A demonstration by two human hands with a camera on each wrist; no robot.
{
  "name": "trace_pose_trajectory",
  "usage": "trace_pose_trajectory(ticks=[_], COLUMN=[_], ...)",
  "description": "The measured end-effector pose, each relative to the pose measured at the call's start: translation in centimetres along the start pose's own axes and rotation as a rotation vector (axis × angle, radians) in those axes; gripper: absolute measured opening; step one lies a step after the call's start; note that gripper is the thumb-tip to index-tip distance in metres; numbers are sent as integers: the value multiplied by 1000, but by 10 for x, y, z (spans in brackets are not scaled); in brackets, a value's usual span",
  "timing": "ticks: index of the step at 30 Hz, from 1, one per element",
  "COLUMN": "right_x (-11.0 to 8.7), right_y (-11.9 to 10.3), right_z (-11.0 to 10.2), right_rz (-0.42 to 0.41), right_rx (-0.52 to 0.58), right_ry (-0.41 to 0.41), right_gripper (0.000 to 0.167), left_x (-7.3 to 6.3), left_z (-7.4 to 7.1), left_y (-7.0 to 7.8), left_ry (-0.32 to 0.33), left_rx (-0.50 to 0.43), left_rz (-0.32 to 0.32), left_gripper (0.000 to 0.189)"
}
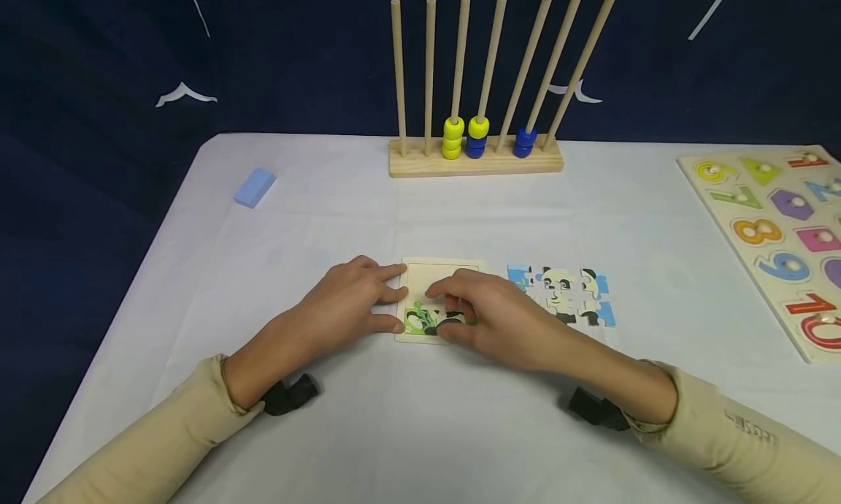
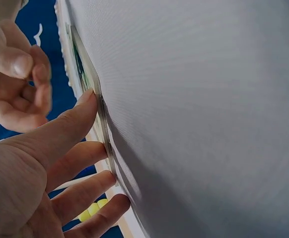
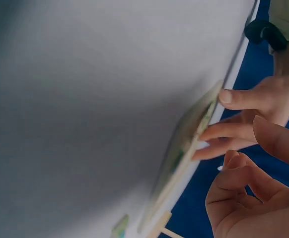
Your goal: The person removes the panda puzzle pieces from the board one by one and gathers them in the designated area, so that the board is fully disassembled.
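A small wooden puzzle tray (image 1: 442,269) lies on the table, its lower part filled with panda and bamboo puzzle pieces (image 1: 423,320); the upper part shows bare wood. My left hand (image 1: 348,296) rests at the tray's left edge, thumb and fingers extended against the rim. Over the tray's right side hovers my right hand (image 1: 496,318), its fingers loosely bent. In the right wrist view a gap shows between its thumb (image 3: 276,141) and fingers, with nothing between them. Right of the tray lie several loose panda pieces (image 1: 558,288), partly hidden by the right hand.
Behind stands a wooden abacus (image 1: 476,166) with upright rods and a few yellow and blue beads. A blue block (image 1: 255,188) lies at the back left. A number and shape peg board (image 1: 742,266) takes up the right side of the white-covered table (image 1: 315,219).
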State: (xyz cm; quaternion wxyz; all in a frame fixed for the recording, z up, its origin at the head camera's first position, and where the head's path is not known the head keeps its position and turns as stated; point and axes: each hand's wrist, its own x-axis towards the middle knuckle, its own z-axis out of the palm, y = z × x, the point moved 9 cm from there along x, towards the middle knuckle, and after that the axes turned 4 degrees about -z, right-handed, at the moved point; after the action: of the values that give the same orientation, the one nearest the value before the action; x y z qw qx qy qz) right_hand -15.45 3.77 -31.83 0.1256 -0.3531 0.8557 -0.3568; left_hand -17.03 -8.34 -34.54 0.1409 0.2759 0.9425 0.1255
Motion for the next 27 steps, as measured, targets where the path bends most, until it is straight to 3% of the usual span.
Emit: trace_pose_trajectory(ticks=[7, 14, 27], right_x=[22, 24, 24], right_y=[10, 13, 12], right_z=[18, 30, 30], right_rz=[52, 115, 90], right_rx=[2, -72, -58], right_ry=[-99, -202, -189], right_gripper=[38, 42, 35], left_x=[-1, -1, -1], left_z=[0, -1, -1], left_y=[-1, 0, 0], left_ry=[-7, -11, -2], left_rx=[-17, -18, -7], left_rz=[-4, -5, -2], left_gripper=[52, 53, 54])
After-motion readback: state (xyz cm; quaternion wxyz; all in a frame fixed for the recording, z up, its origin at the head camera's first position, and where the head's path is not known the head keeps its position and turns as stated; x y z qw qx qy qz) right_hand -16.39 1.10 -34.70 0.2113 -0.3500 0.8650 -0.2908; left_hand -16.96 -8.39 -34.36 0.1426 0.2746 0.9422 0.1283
